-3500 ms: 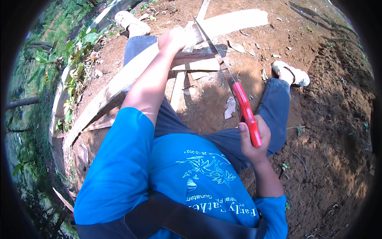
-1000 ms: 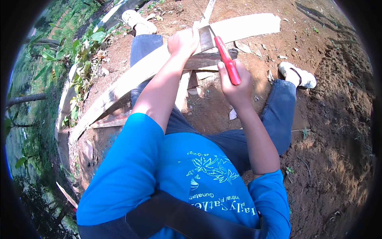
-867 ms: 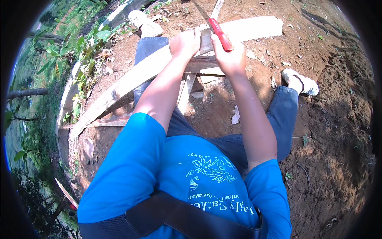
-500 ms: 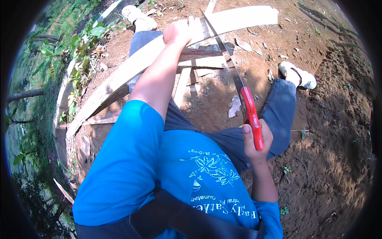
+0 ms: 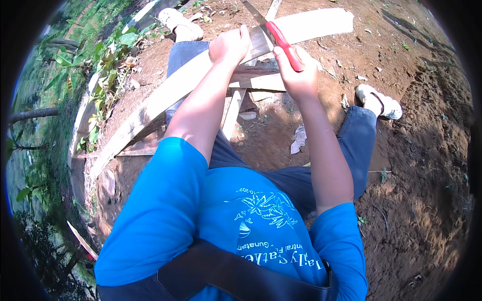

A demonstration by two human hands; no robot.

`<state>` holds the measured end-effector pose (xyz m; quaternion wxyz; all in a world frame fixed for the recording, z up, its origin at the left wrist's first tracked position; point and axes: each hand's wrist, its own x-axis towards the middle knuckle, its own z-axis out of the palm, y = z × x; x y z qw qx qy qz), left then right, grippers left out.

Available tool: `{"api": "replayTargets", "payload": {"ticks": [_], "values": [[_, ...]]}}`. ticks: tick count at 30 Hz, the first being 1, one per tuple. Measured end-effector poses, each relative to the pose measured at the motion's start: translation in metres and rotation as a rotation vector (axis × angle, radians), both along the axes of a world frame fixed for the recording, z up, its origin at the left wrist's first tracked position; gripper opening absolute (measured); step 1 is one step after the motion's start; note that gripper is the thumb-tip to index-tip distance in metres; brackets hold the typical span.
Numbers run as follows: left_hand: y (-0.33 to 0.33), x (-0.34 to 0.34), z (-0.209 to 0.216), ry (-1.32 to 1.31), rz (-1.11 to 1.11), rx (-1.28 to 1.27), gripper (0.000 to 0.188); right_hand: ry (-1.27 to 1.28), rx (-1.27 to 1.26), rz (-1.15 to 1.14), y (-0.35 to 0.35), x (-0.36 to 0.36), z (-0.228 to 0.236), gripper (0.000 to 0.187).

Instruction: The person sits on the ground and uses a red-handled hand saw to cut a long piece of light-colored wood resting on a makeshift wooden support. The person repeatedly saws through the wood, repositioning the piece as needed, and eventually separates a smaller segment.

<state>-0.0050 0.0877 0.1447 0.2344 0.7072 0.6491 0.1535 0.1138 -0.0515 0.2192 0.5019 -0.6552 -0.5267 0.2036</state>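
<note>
A long pale wooden plank (image 5: pixel 173 86) runs from the lower left to the upper right in front of me. My left hand (image 5: pixel 229 46) is closed on its edge, thumb up; the fingertips are hidden. My right hand (image 5: pixel 301 75) grips the red handle of a handsaw (image 5: pixel 284 45). The saw's blade (image 5: pixel 254 12) crosses the plank just right of my left hand and points away from me. Its handle now lies over the plank's near edge. Below the plank, a wooden support (image 5: pixel 258 81) of crossed pieces stands on the ground.
My legs are spread either side of the wood, with pale clogs (image 5: pixel 380 102) on my feet. Brown soil (image 5: pixel 416 165) with scattered dry leaves lies around. Green plants (image 5: pixel 98 108) grow at the left beside another length of wood (image 5: pixel 80 120). A crumpled pale scrap (image 5: pixel 298 139) lies between my legs.
My right hand has pushed the saw forward and up, away from my body, so its handle has come from beside my right thigh to the plank. My left hand stays on the plank.
</note>
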Motion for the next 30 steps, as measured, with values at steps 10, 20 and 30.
{"api": "replayTargets", "payload": {"ticks": [10, 20, 30], "values": [[0.016, -0.008, -0.008, -0.041, -0.003, -0.06, 0.062, -0.04, -0.191, -0.059, -0.18, -0.009, 0.038, 0.023], [-0.001, 0.008, -0.003, 0.046, -0.069, -0.02, 0.062, -0.072, -0.016, -0.066, -0.044, -0.007, 0.011, 0.023], [0.012, 0.0, -0.008, -0.019, -0.02, -0.034, 0.061, -0.133, -0.105, -0.043, -0.096, -0.005, -0.033, 0.027]]}}
